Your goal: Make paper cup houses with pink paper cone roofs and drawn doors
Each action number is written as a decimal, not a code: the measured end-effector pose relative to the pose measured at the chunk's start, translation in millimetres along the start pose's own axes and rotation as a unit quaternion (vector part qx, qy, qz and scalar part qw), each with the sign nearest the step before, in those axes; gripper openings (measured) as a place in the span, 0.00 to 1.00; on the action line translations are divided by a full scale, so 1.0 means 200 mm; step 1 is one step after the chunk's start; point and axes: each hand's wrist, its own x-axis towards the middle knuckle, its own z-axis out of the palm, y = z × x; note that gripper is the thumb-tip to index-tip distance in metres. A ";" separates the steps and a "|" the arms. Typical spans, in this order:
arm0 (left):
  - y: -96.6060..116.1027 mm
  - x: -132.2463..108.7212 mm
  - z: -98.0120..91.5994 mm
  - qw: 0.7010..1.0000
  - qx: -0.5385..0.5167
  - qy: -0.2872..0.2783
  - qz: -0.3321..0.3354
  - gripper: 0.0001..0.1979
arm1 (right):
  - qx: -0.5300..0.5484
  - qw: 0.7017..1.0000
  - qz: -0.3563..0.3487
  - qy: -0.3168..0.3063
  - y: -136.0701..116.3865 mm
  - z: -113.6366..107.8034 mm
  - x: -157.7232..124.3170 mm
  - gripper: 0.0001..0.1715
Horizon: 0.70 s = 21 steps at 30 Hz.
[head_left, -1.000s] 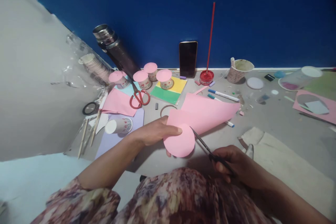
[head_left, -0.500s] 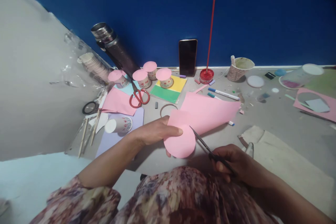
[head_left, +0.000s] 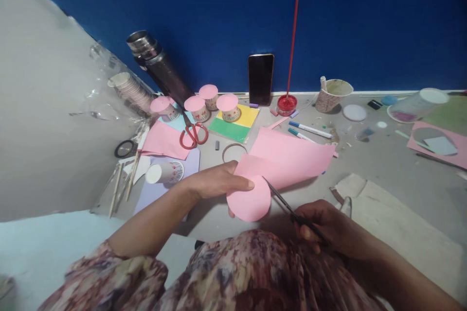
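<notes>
My left hand [head_left: 222, 180] pinches a sheet of pink paper [head_left: 288, 155], thumb on top and fingers beneath. Its near part is cut to a rounded disc shape [head_left: 250, 201], still joined to the sheet. In my right hand [head_left: 317, 226] is a dark pair of scissors [head_left: 282, 199], fingers wrapped round the handles. The blade tips meet the paper at the upper right of the rounded part. Several small paper cups topped with pink discs [head_left: 226, 102] stand beyond my left hand. A plain cup [head_left: 166, 173] lies on its side on lilac paper [head_left: 146, 197].
Red-handled scissors [head_left: 193, 135] lie behind my left hand, near a tape ring [head_left: 234, 152]. At the back are a flask [head_left: 162, 68], a phone [head_left: 260, 80], a red pot with a stick [head_left: 287, 105] and a patterned cup [head_left: 332, 96]. Markers [head_left: 310, 129] and a cloth [head_left: 394, 223] lie rightward.
The far end of the pink sheet has swung slightly right and down, covering more of a marker. The rounded part tilts a little; both hands keep nearly the same place.
</notes>
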 end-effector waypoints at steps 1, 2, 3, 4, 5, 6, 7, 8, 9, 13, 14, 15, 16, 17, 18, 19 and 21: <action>0.01 0.00 0.00 1.000 0.002 -0.001 -0.005 0.13 | 0.003 1.000 0.000 -0.002 0.00 0.00 0.00 0.34; 0.01 0.00 0.00 1.000 0.005 -0.002 -0.009 0.13 | 0.007 1.000 0.000 -0.004 0.00 0.00 0.00 0.33; 0.02 0.00 0.00 1.000 0.009 -0.004 -0.015 0.13 | 0.010 1.000 0.001 -0.005 0.00 0.00 0.00 0.33; 0.02 0.00 0.00 1.000 0.014 -0.004 -0.018 0.14 | 0.013 1.000 0.001 -0.005 0.00 0.00 0.00 0.32; 0.03 0.00 0.00 1.000 0.018 -0.003 -0.020 0.14 | 0.016 1.000 0.002 -0.004 -0.01 0.00 -0.01 0.31; 0.03 0.00 0.00 1.000 0.021 -0.003 -0.022 0.14 | 0.018 1.000 0.002 -0.005 -0.01 0.00 -0.01 0.31; 0.03 0.00 0.00 0.999 0.023 -0.003 -0.023 0.14 | 0.018 1.000 0.003 -0.004 -0.01 0.00 -0.01 0.30; 0.03 0.00 0.00 0.999 0.024 -0.003 -0.024 0.14 | 0.017 1.000 0.003 -0.001 -0.01 0.00 -0.01 0.29; 0.02 0.00 -0.01 0.999 0.025 -0.002 -0.024 0.15 | 0.016 1.000 0.004 0.001 -0.01 0.00 -0.01 0.29; 0.01 0.00 -0.02 0.998 0.042 0.054 -0.004 0.17 | 0.017 1.000 0.008 0.010 -0.02 0.01 0.00 0.30; 0.00 -0.01 -0.02 0.996 0.045 0.076 0.008 0.18 | 0.015 1.000 0.008 0.010 -0.02 0.01 0.00 0.30; 0.00 -0.01 -0.01 0.994 0.044 0.095 0.019 0.18 | 0.011 1.000 0.009 0.010 -0.02 0.01 0.00 0.31; 0.00 -0.01 -0.01 0.993 0.040 0.109 0.029 0.18 | 0.008 1.000 0.009 0.011 -0.03 0.01 0.00 0.32; -0.01 -0.02 0.00 0.992 0.036 0.120 0.036 0.19 | 0.005 1.000 0.009 0.009 -0.03 0.01 0.00 0.33; -0.01 -0.02 0.01 0.991 0.032 0.126 0.040 0.19 | 0.004 1.000 0.010 0.006 -0.04 0.01 0.00 0.34; -0.01 -0.02 0.01 0.990 0.032 0.128 0.040 0.19 | 0.006 1.000 0.012 0.002 -0.04 0.01 0.00 0.35; -0.01 -0.02 0.03 0.991 0.039 0.125 0.033 0.20 | 0.013 1.000 0.015 -0.005 -0.04 0.01 0.00 0.36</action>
